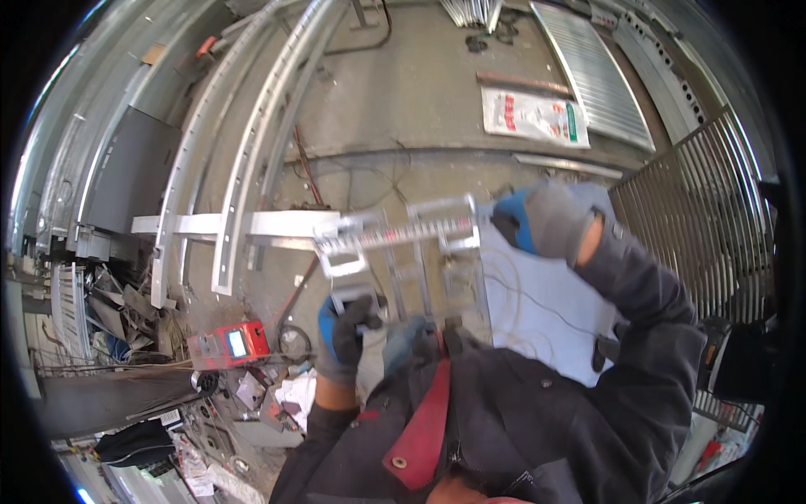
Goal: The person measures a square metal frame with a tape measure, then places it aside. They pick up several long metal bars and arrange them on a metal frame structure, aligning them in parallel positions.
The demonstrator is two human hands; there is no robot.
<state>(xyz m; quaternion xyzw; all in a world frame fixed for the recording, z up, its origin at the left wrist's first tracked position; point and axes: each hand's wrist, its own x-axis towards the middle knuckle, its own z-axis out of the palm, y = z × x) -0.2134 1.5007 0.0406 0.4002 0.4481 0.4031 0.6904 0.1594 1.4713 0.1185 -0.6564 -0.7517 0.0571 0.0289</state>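
A small silver metal frame (pixel 408 270) of square-section bars is held up in front of my body, somewhat blurred. My gloved left hand (pixel 342 336) is closed on its near left corner. Across the far part of the frame lies a pale measuring strip (pixel 395 237) with dark and red marks, perhaps a tape blade. My gloved right hand (pixel 550 223) is beside the frame's far right corner with its fingers curled together; what they hold is hidden. Both gloves are grey and blue with dark fingertips.
Long metal rails (pixel 243 181) rest on a white crossbeam (pixel 290 227) at left. A red device (pixel 228 344) with a lit display stands below them. At right are a slatted metal panel (pixel 693 218) and a white printed bag (pixel 533 118). Cables cross the floor.
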